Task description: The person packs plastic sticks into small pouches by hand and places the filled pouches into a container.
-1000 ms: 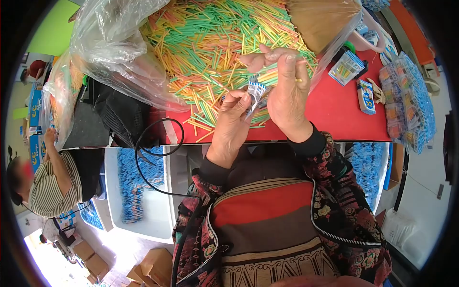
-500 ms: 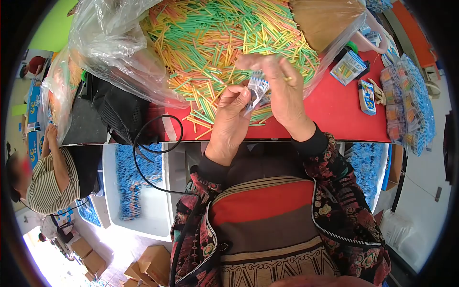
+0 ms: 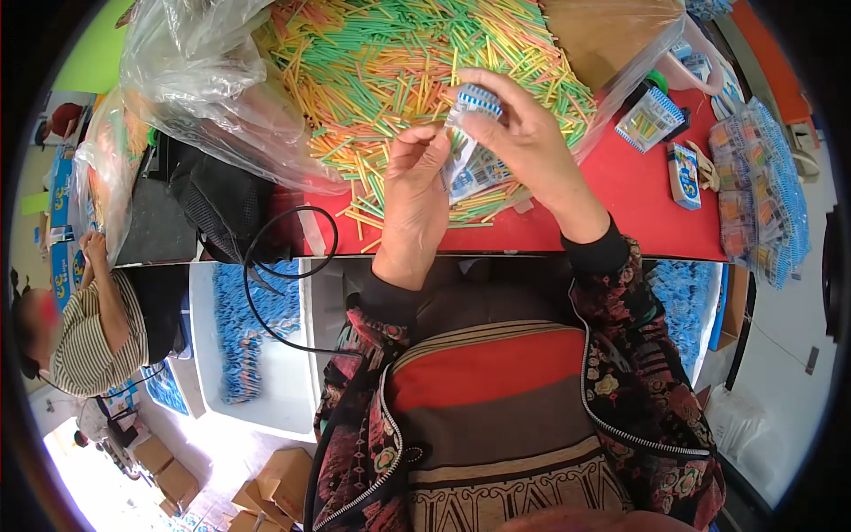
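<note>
A small clear packet with blue-and-white print (image 3: 480, 174) is held between my two hands, over the near edge of the pile of colored sticks (image 3: 381, 97). My left hand (image 3: 414, 195) pinches its left side between thumb and fingers. On the upper right, my right hand (image 3: 532, 146) has its thumb and index finger closed on the packet's blue-striped end. What the packet holds is hard to make out. The pile of green, yellow and orange sticks lies directly beyond both hands, on the red tabletop (image 3: 634, 217).
Clear plastic sheeting (image 3: 199, 80) and a black mesh bag (image 3: 217, 199) lie left. At right are a filled packet (image 3: 650, 120), a small blue box (image 3: 684, 176) and bundled packets (image 3: 758, 191). White bins (image 3: 257, 417) stand below; another person (image 3: 97, 341) works far left.
My right hand has come down from open fingers to grip the packet's striped end. More of the packet's printed face now shows between the hands.
</note>
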`<state>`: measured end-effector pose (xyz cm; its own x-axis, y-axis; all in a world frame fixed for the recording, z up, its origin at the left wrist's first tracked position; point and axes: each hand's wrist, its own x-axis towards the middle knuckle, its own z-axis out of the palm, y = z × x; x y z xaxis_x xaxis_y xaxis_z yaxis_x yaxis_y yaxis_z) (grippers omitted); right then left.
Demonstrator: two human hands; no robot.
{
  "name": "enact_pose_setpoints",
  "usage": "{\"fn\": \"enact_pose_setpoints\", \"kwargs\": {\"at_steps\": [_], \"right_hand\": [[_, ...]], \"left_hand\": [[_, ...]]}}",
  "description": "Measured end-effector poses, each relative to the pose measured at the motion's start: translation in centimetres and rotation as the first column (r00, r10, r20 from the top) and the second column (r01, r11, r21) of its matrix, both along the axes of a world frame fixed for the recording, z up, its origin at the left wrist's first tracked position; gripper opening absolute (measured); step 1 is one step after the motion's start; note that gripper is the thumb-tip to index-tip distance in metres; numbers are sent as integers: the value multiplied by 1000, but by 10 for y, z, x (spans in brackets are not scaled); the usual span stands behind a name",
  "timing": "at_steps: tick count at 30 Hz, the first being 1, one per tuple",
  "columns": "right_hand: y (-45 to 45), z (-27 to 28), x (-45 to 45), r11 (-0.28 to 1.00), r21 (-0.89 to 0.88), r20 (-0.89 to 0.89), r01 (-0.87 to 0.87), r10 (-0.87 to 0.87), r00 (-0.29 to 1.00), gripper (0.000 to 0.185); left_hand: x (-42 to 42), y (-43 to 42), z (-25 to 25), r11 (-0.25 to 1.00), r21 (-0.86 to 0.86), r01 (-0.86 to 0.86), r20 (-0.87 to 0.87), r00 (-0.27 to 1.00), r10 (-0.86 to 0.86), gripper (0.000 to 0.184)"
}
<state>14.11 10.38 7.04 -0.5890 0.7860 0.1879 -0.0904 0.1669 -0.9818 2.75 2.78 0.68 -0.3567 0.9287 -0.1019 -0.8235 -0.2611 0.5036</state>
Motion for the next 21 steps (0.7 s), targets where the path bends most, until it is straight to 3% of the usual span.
{"fn": "enact_pose_setpoints", "kwargs": {"at_steps": [2, 3, 4, 6, 8, 10, 14, 18, 20, 21], "right_hand": [[3, -4, 2, 996, 84, 33, -16, 13, 999, 40], [6, -3, 4, 999, 6, -16, -35, 35, 999, 42], [9, -3, 6, 999, 4, -15, -34, 34, 999, 42], [12, -3, 7, 986, -121, -198, -114, 88, 976, 44], [12, -7, 8, 991, -110, -195, -81, 58, 979, 44], [10, -8, 12, 966, -244, -214, -87, 34, 976, 44], [10, -13, 21, 971, -226, -161, -81, 45, 986, 43], [2, -10, 22, 990, -142, -136, -25, 6, 991, 39], [3, -13, 26, 990, -144, -166, 9, -33, 986, 37], [5, -16, 31, 985, -173, -40, -22, 16, 999, 35]], "left_hand": [[8, 2, 15, 992, -28, -125, -107, 987, 121, 19], [7, 1, 17, 992, -31, -123, -105, 987, 119, 19], [5, -2, 19, 998, -46, -50, -161, 986, 42, 23], [4, -5, 18, 997, -68, 21, -216, 976, -35, 27], [3, -5, 15, 994, -79, 80, -206, 974, -95, 30], [3, -8, 15, 992, -73, 101, -250, 961, -117, 29], [-1, -10, 24, 979, -136, 152, -305, 934, -187, 24], [0, -6, 15, 972, -222, 81, -498, 848, -185, 20], [2, -7, 11, 979, -193, 66, -472, 869, -152, 19], [3, -7, 10, 985, -164, 48, -441, 890, -117, 17]]}}
